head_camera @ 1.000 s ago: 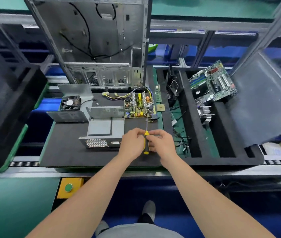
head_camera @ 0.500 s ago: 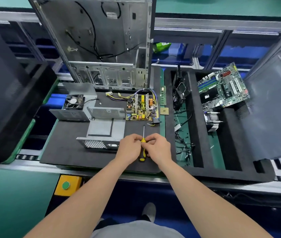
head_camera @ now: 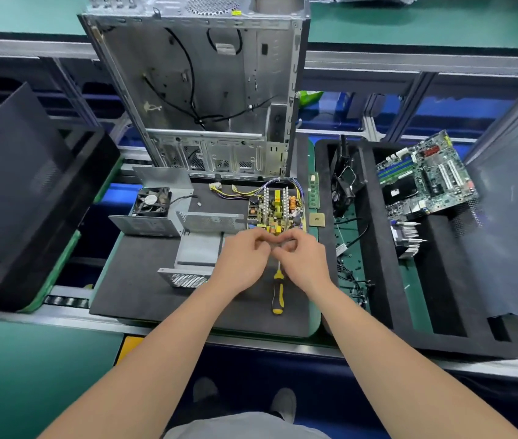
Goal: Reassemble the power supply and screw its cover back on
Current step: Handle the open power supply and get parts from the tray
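Left hand (head_camera: 245, 258), right hand (head_camera: 302, 261) meet fingertips at near edge of power supply board (head_camera: 275, 207), fingers curled; grasping anything, cannot tell. Screwdriver (head_camera: 278, 293) lies on black mat (head_camera: 143, 293) between wrists. Open housing (head_camera: 199, 248) just left of board, fan cover (head_camera: 153, 210) farther left.

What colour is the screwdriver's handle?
Yellow with black grip sections. The screwdriver handle shows best in the head view.

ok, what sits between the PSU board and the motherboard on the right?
Head view: a RAM stick and a CPU chip lie beside the PSU board. Next come the foam tray's wall and black cables, then the motherboard.
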A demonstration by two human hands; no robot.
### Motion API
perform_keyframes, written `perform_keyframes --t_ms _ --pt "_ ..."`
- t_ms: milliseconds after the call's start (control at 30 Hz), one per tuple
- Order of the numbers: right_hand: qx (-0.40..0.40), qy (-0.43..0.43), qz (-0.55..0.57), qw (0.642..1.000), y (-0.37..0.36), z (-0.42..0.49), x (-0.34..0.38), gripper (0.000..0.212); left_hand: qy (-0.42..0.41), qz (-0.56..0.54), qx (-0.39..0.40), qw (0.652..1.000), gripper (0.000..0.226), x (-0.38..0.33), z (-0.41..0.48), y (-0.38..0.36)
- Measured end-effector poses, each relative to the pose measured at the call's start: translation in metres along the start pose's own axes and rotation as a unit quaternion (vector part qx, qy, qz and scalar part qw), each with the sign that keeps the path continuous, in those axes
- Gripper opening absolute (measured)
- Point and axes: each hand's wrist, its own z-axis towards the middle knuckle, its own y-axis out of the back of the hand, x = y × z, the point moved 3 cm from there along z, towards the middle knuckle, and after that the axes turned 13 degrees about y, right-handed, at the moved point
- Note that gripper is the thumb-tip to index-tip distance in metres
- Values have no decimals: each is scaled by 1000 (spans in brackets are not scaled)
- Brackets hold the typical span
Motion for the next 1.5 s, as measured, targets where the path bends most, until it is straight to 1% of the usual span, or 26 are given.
perform_keyframes --t_ms 100,267,400,533,600,667,833,933,1033,1133,1300,1367,1500 --pt "-20 19 -23 999 2 20 18 13 -28 -23 -21 999 29 1 15 24" --pt "-70 34 -65 995 2 52 45 16 -80 25 -61 995 27 16 48 65" --pt "-116 12 -106 987 2 71 57 23 -98 61 -43 992 22 35 80 92" --pt "-118 -12 -149 982 0 87 61 27 -105 120 -30 987 16 55 103 108" --pt "-112 -30 -161 980 -1 92 61 30 -109 132 -21 985 14 66 109 111" --pt "-92 -55 -168 980 -3 96 60 37 -110 121 -10 986 11 73 110 112" --pt "-2 -96 -206 974 -15 111 50 72 -109 112 -16 988 10 82 115 113" --pt "57 -128 -259 956 -23 122 41 84 -114 105 5 988 9 83 118 114" --pt "72 -143 -298 941 -26 128 32 81 -92 97 16 991 11 82 120 114" --pt "70 -147 -295 942 -23 132 26 77 -67 103 1 992 10 80 122 112" --pt "76 -159 -295 939 -13 139 18 89 -46 104 -11 993 8 78 122 111" --pt "80 -156 -277 945 -12 140 16 91 -42 106 -15 993 8 77 121 111" --pt "73 -133 -249 957 -10 140 17 82 -34 103 -19 994 8 77 121 109"
